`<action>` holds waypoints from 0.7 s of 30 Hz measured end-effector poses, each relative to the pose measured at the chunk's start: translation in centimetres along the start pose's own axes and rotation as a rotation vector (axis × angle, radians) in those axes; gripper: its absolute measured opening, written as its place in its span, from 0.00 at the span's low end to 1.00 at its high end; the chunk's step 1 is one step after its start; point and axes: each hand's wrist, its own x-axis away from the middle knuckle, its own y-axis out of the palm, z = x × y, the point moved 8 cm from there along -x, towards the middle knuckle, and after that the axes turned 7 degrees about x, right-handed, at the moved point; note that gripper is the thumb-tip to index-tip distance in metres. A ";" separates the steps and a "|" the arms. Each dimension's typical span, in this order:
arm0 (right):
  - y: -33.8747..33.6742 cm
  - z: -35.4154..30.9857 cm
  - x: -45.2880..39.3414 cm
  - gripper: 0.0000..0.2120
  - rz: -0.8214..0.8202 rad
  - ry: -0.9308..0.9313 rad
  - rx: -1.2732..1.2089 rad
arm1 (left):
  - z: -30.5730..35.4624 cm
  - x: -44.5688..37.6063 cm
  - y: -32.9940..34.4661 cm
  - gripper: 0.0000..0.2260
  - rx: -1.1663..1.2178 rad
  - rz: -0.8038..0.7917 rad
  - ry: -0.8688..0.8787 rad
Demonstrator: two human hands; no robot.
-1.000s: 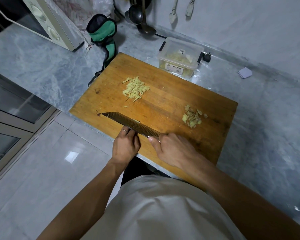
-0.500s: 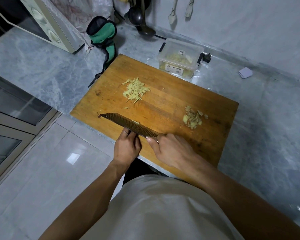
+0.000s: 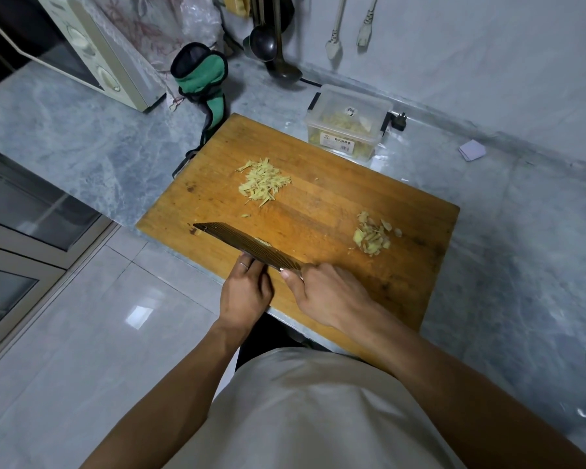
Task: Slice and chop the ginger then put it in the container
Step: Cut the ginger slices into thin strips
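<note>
A wooden cutting board (image 3: 318,204) lies on the grey marble counter. A pile of thin ginger strips (image 3: 263,182) sits on its far left part, and a smaller heap of ginger slices and peel (image 3: 372,233) lies on the right. My right hand (image 3: 329,294) grips the handle of a wide cleaver (image 3: 247,245), whose blade stands on edge near the board's front. My left hand (image 3: 246,292) is curled against the blade's near side; a bit of ginger shows just past the blade. A clear plastic container (image 3: 347,125) with ginger pieces stands beyond the board.
A cream microwave (image 3: 92,59) stands at the back left, a green and black oven mitt (image 3: 200,82) beside it. Ladles (image 3: 271,42) hang by the wall. A small pale card (image 3: 471,150) lies at the right. The counter's front edge drops to a tiled floor.
The hands and cleaver have barely moved; the view has shifted slightly. The ginger piles stay where they were.
</note>
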 end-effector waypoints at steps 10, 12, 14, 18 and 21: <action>0.0 0.1 0.0 0.28 -0.022 0.027 -0.013 | 0.0 -0.1 0.1 0.14 -0.005 -0.018 -0.007; 0.0 0.2 -0.2 0.29 -0.023 0.030 -0.018 | -0.1 -0.1 0.1 0.14 -0.010 -0.037 -0.004; -0.1 0.4 0.0 0.28 -0.020 0.035 -0.032 | -0.1 0.0 0.1 0.14 -0.021 -0.052 0.009; -0.1 0.8 0.5 0.28 -0.023 0.037 -0.029 | -0.1 0.1 0.1 0.18 -0.027 -0.065 0.013; 0.0 0.7 0.7 0.29 -0.027 0.031 -0.040 | 0.1 0.1 0.0 0.17 -0.032 -0.059 0.002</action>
